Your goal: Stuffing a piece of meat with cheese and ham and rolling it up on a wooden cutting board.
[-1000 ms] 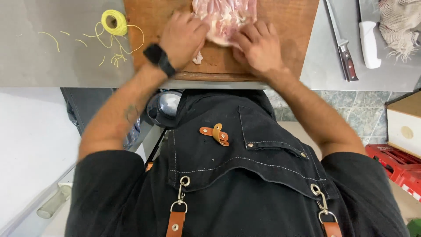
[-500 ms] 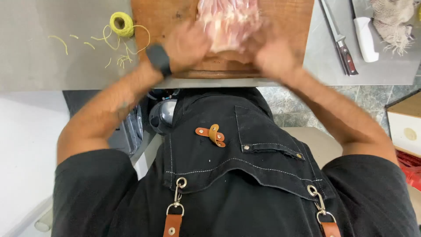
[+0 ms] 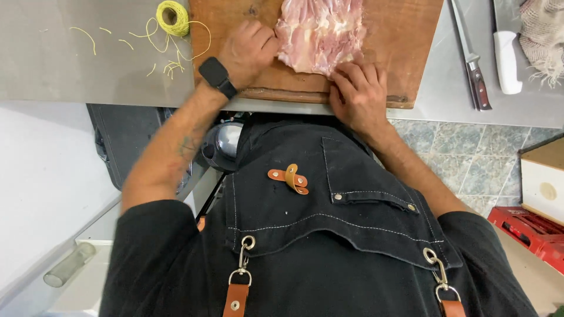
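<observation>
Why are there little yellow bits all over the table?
Those are snipped pieces of yellow string, scattered loose on the steel counter beside the twine ball. Otherwise nothing stands out: both hands, left and right, press the raw meat.

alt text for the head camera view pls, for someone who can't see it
A person's left hand and right hand press the edges of a slab of pink raw meat on a brown wooden cutting board. A spool of yellow twine lies left, two knives right.

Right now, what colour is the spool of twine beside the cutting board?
Yellow; the spool of twine shows best in the head view.
</observation>
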